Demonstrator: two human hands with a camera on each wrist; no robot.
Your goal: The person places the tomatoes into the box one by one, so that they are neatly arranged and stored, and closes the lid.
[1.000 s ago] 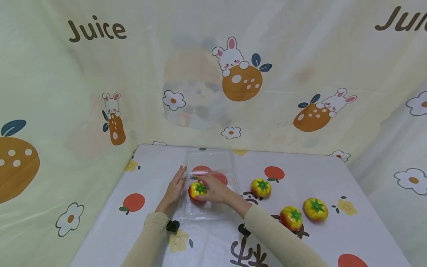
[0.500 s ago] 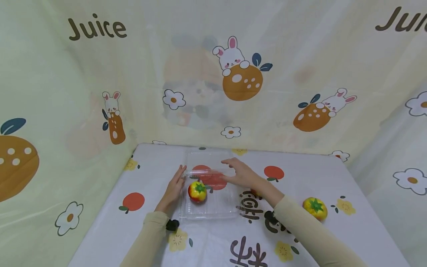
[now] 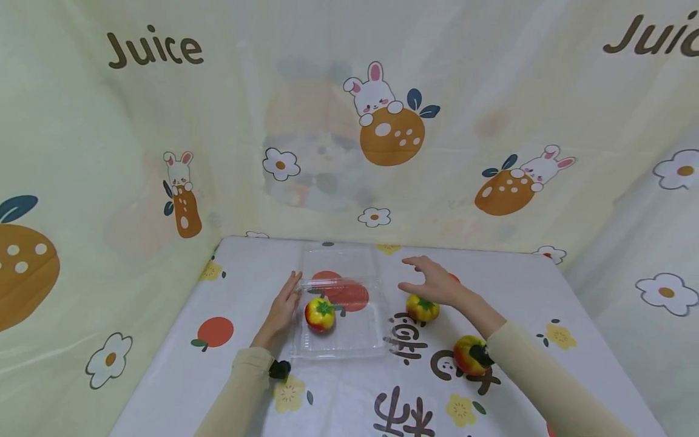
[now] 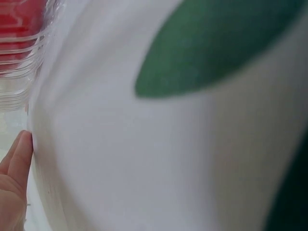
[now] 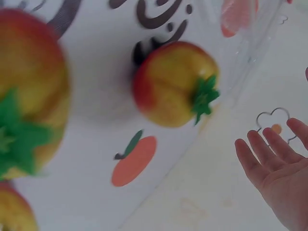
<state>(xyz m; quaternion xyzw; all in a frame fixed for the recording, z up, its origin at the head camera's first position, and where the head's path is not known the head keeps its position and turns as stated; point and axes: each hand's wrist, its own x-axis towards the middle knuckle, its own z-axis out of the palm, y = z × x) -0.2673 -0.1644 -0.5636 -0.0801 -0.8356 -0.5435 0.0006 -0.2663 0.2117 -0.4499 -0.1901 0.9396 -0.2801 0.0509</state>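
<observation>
A clear plastic clamshell box (image 3: pixel 377 340) lies on the table with its lid (image 3: pixel 341 262) tipped back. Inside, toward its left, sits a red-and-yellow toy fruit (image 3: pixel 320 314) with a green star-shaped cap. My left hand (image 3: pixel 280 314) rests against the box's left wall, fingers straight. Spread fingers and thumb show on my right hand (image 3: pixel 434 282), which holds nothing; it hovers just past a second toy fruit (image 3: pixel 422 308) to the right of the box. The right wrist view has this fruit (image 5: pixel 175 84) in the middle, with the hand (image 5: pixel 284 178) at the right edge.
Another toy fruit (image 3: pixel 469 355) stands nearer me, partly covered by the black wrist camera (image 3: pixel 482 355). A further fruit (image 5: pixel 14 211) shows at the lower left of the right wrist view. Printed curtains (image 3: pixel 322 121) close off the table's back and sides.
My right hand has let go of the toy fruit in the box, lifted away and moved right, over to the fruit beside the box. The left hand has stayed at the box's side.
</observation>
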